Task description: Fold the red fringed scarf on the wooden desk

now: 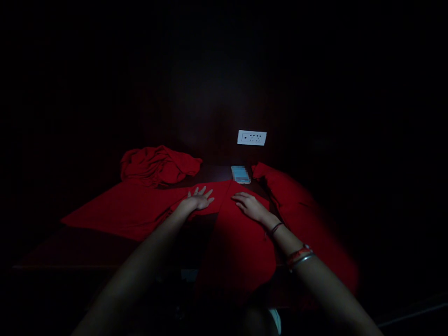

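Observation:
A red cloth (115, 205) is laid out over the dark table, with one wide strip of red fabric (241, 252) running towards me and hanging past the front edge. My left hand (200, 199) rests palm down on the cloth, its fingers spread. On the strip, to the right of a slanting fold or seam, lies my right hand (249, 206), flat with its fingers stretched out. Neither hand grips anything. Whether the strip and the left part are one piece, I cannot tell.
Behind the left part sits a crumpled heap of red fabric (157, 165). Another long red piece (297, 200) lies along the right. A phone (241, 174) is at the back, below a white wall socket (252, 137). The surroundings are very dark.

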Demonstrator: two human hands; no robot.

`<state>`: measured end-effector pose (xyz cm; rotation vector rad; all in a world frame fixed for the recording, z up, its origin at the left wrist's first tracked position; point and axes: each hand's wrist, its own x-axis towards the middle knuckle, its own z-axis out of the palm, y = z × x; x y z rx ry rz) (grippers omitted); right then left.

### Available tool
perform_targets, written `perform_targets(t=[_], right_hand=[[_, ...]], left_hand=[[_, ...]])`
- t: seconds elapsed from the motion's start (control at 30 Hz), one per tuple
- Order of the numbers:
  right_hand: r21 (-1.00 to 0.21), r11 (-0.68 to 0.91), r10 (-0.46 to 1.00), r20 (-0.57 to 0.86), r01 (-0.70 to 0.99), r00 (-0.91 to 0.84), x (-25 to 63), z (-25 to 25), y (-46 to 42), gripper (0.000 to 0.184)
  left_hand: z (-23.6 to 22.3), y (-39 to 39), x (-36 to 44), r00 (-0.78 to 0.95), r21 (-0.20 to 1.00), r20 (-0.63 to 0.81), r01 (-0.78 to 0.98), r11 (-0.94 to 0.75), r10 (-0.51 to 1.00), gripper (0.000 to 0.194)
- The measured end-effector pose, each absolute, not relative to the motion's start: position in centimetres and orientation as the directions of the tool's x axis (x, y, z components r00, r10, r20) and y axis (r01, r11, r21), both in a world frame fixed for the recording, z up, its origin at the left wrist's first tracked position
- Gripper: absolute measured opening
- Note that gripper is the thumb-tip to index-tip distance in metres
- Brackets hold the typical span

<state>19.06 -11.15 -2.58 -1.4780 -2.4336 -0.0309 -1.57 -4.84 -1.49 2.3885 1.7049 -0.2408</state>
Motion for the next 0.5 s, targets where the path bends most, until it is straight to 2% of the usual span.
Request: perform_targets(t=[0.17,0.3,0.4,0.5], right_hand=[[-0.038,0.606,0.776,0.247,0.795,-0.58,17.5,-1.5,-10.0,0.039],[0.051,0.689,0.708,0.162,0.723,-0.687,16.3,-0.5,-8.6,0.032],[0.065,0.709,0.694,0.114,0.702,-0.711,15.9,0.2,-7.7,0.025],[0.026,0.724,0.677,0.165,0.689,-0.717,15.6,1.2,-7.4,0.02]], left_hand=[[-1.7,-4.8,-1.5,0.318,0.063,-0.25,0.948,-0.313,0.914,0.059],[-2.0,-4.6,-1.4,0.326,0.057,-0.254,0.945,-0.322,0.911,0.059],[-2.3,-4.3,-1.4,0.319,0.066,-0.246,0.948,-0.313,0.915,0.059],[-2.5,-4.2,-1.3,0.323,0.079,-0.223,0.946,-0.313,0.92,0.059]])
